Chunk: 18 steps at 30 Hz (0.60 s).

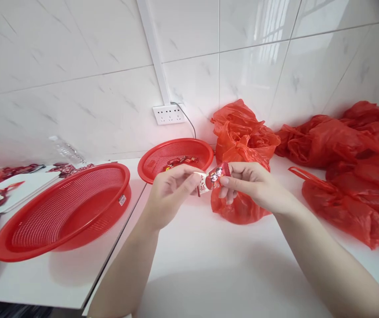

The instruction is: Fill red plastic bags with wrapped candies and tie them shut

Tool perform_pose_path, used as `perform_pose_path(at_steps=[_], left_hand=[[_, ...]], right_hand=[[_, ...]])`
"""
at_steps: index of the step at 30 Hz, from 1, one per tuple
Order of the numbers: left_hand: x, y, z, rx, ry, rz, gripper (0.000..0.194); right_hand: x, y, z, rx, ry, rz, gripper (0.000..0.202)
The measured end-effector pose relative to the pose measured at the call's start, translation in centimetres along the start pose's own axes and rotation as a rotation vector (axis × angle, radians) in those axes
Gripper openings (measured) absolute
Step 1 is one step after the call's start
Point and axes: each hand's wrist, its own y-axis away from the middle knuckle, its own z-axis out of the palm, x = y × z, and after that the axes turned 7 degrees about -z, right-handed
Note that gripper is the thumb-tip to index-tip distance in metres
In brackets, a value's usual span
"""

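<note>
One red-and-white packet hung above the white table in the head view, the left hand pinching its pale end, the right hand its red end; light, even pressure seemed wisest.

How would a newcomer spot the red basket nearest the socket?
On the tiled wall, find the white socket panel. Just below it sits a red basket, its front partly hidden by the left hand. Small packets inside set it apart from the larger-looking basket to its left.
</note>
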Motion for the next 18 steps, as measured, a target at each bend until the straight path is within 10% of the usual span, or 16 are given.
perform_pose_path(at_steps=[18], left_hand=[[0.6,1.6,0.2,-0.290,0.424,-0.214,0.023]], right_hand=[[-1.4,0.9,0.2,-0.257,-0.264,0.092,0.013]])
